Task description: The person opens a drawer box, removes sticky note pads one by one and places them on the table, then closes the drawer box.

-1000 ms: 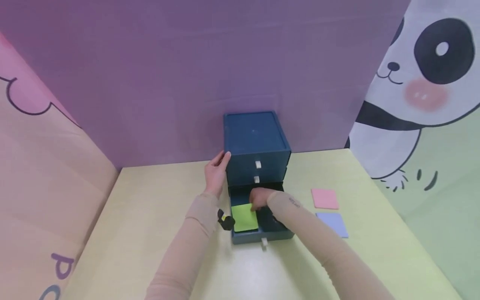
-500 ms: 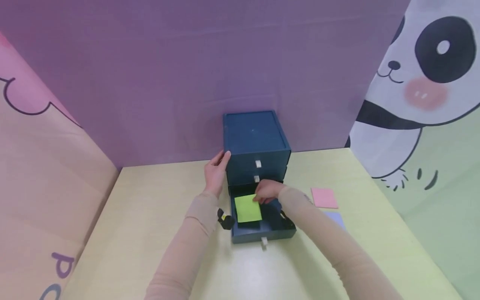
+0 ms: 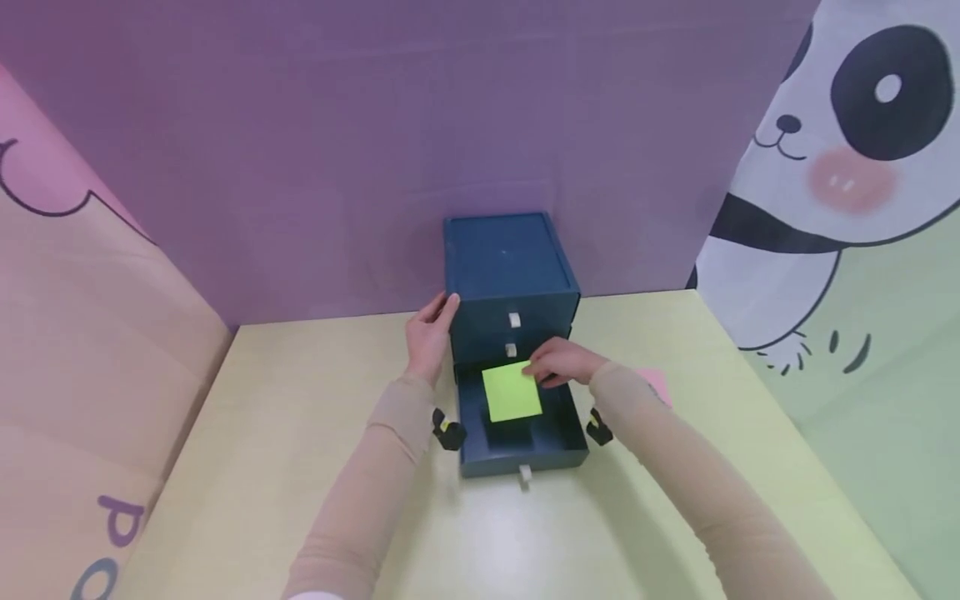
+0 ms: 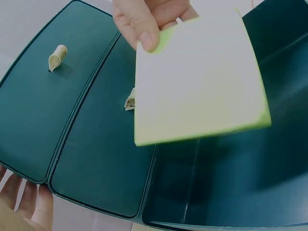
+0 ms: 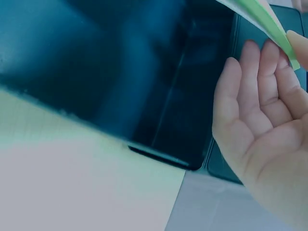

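Observation:
A small blue drawer cabinet (image 3: 513,258) stands at the back of the table, its bottom drawer (image 3: 525,460) pulled out. My right hand (image 3: 562,362) pinches a corner of a lime-green sticky note pad (image 3: 512,392) between thumb and fingers. The pad hangs above the drawer, apart from its floor; the right wrist view catches its thin edge (image 5: 272,26). My left hand (image 3: 429,337) rests against the cabinet's left side, thumb by the front corner. Its fairly straight fingers (image 4: 42,204) show along that side in the left wrist view.
A pink square pad (image 3: 656,385) lies on the table right of the cabinet, partly behind my right sleeve. Two upper drawers with small pale pull tabs (image 3: 514,320) are closed. A purple backdrop (image 3: 337,167) rises behind the table (image 3: 300,467).
My right hand has lifted the green pad from inside the bottom drawer, moving it up and slightly right. The left hand stays at the cabinet. My right sleeve now covers the blue-violet pad.

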